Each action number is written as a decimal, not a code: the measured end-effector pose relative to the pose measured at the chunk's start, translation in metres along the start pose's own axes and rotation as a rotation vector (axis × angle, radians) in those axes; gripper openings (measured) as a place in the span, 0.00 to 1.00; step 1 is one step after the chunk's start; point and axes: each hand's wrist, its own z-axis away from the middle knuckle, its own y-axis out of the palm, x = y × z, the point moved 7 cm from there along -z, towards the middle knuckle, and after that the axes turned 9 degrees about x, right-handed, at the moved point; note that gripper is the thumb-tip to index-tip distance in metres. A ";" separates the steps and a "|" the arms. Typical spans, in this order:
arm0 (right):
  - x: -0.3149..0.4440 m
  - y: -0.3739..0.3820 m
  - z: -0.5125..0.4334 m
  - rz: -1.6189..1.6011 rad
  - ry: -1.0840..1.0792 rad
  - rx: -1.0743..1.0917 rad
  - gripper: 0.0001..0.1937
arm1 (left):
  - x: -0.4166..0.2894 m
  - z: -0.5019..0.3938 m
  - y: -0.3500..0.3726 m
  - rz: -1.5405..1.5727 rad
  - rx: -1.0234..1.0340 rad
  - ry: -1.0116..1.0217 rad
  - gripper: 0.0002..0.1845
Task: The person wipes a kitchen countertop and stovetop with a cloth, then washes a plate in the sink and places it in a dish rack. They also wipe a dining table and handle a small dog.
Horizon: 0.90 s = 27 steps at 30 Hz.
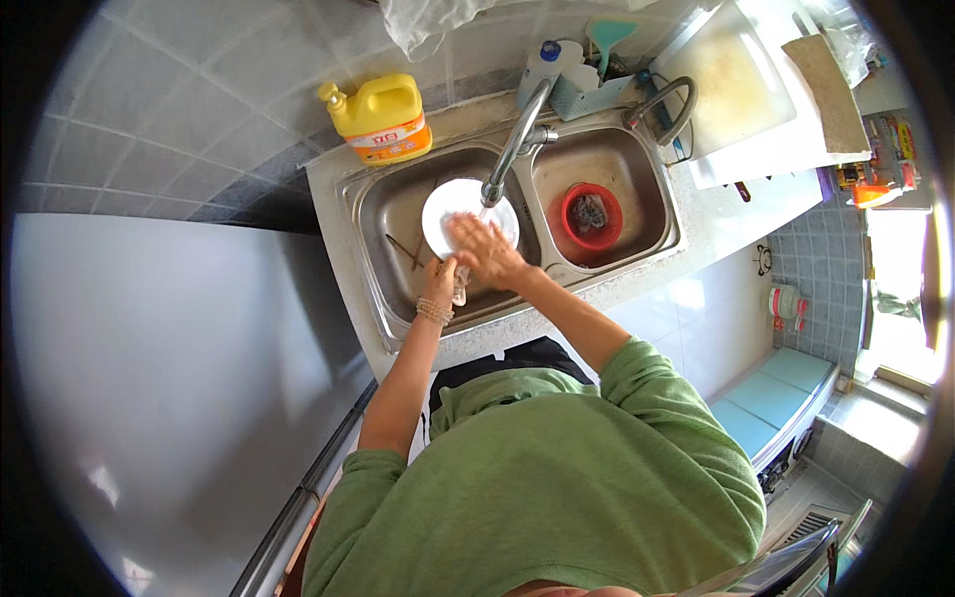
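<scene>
A white plate (442, 213) is tilted under the metal faucet (515, 142), above the left sink basin (380, 224). My left hand (440, 280), with beaded bracelets at the wrist, grips the plate's lower edge; a pale cloth (460, 287) hangs beside its fingers. My right hand (486, 250) lies flat on the plate's face with its fingers spread, close below the spout. Chopsticks (403, 251) rest in the basin left of the plate.
The right basin holds a red bowl (618, 216) with a dark scouring pad (589, 212) inside. Behind the sink stand a yellow detergent jug (388, 119), a white bottle (539, 71) and a light blue basket (589, 102). A cutting board (735, 89) lies at the right.
</scene>
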 end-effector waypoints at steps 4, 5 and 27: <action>-0.009 0.000 0.025 0.084 -0.049 0.173 0.30 | -0.008 0.006 0.005 0.029 0.050 0.024 0.10; -0.017 -0.002 0.029 0.189 0.013 0.190 0.30 | -0.008 0.010 0.007 0.036 0.053 0.029 0.11; 0.003 -0.004 0.020 -0.050 -0.264 0.108 0.30 | 0.000 0.025 0.018 0.104 0.027 0.082 0.09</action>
